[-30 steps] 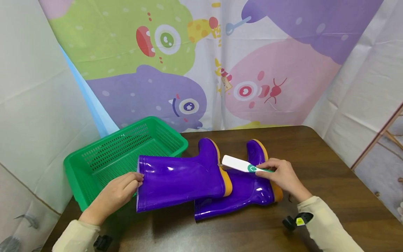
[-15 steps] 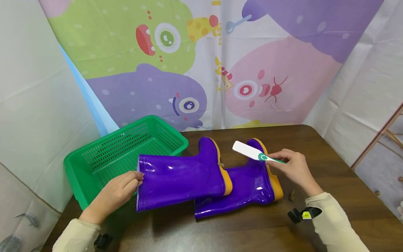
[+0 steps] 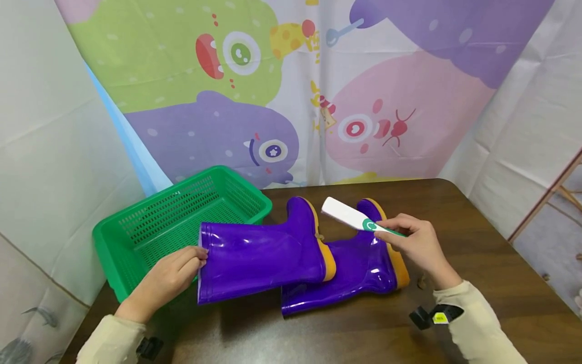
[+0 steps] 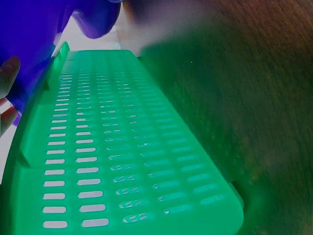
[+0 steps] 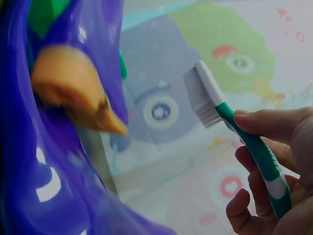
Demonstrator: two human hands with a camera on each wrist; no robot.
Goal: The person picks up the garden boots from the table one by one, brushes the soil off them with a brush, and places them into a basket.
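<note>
Left hand [image 3: 168,275] pinches the top boot [image 3: 261,255] by its cuff [image 3: 206,275], lower left; right hand [image 3: 420,245] grips a brush [image 3: 346,214], center-right, kinda hiding bits of the other boot [image 3: 356,263].

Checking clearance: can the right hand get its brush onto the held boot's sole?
Probably yes: the right hand holds the brush near the orange sole, with nothing visible in the gap between.

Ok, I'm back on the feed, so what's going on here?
A person's left hand grips the top edge of a purple boot, and their right hand holds a white-and-green brush. The brush is clear of the boot's yellow sole, where a brown clump shows. A second purple boot lies on the table, partly hidden by the first. A green basket stands by the left hand.
</note>
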